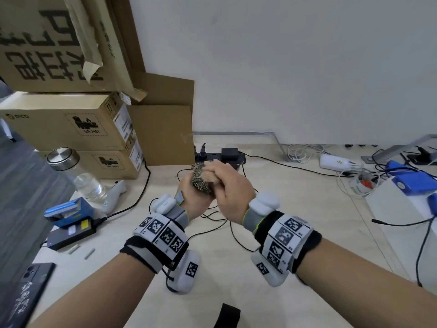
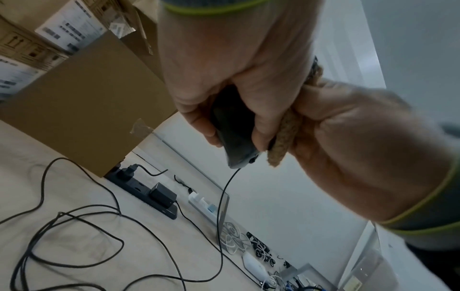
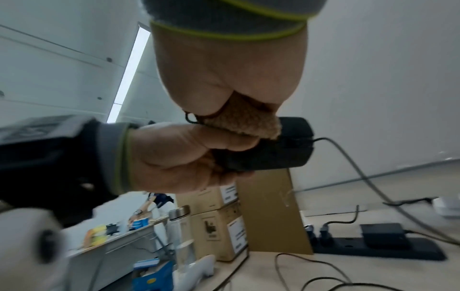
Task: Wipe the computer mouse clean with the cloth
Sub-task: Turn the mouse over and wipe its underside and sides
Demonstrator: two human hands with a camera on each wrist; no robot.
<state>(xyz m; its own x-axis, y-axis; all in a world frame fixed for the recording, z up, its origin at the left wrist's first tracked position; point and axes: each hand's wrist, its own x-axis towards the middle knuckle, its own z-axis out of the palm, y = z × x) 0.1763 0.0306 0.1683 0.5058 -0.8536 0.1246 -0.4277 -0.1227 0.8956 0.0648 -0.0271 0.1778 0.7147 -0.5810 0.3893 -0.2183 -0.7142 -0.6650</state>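
With my left hand (image 2: pixel 239 65) gripping the black corded computer mouse (image 2: pixel 235 135) aloft for access, my right hand's (image 2: pixel 368 147) fingers (image 1: pixel 214 167) clutch the tan fuzzy cloth (image 3: pixel 245 123) against it.

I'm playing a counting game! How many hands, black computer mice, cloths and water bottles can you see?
Hands: 2, the left hand and the right hand
Black mouse: 1
Cloth: 1
Water bottle: 1
Total: 5
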